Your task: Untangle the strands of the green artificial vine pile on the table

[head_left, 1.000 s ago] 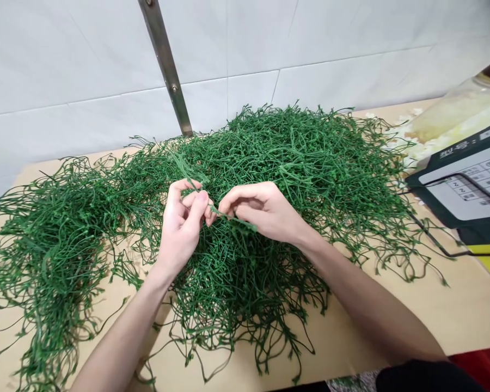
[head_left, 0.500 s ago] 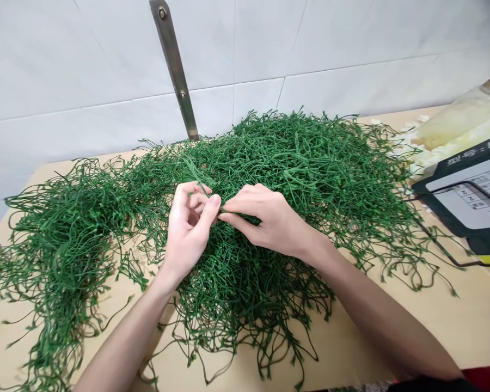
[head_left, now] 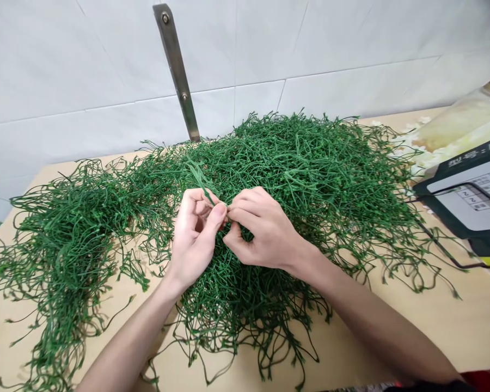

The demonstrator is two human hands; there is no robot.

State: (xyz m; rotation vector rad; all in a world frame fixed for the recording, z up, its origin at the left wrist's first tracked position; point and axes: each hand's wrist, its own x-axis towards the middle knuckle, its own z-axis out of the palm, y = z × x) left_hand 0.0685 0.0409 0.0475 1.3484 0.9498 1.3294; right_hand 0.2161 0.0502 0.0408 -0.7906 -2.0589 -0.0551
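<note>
A large tangled heap of green plastic sprigs (head_left: 310, 169) covers the middle of a tan table (head_left: 453, 321). Over the heap's near centre, my left hand (head_left: 196, 239) is curled, its thumb and fingers pinching a thin green sprig (head_left: 198, 177) that sticks up and to the left. My right hand (head_left: 261, 231) meets it fingertip to fingertip, its fingers pinched on the same sprig's end. Both forearms reach in from the bottom edge.
A metal bracket (head_left: 177, 68) runs down the white tiled wall behind the heap. At the right edge lie a dark scale with a keypad (head_left: 469, 196), a black cable (head_left: 445, 247) and a clear plastic bag (head_left: 457, 128) with pale bits.
My right hand has moved left to close the gap, so that its fingertips now touch the left hand's. The short green piece it held out a second ago no longer shows.
</note>
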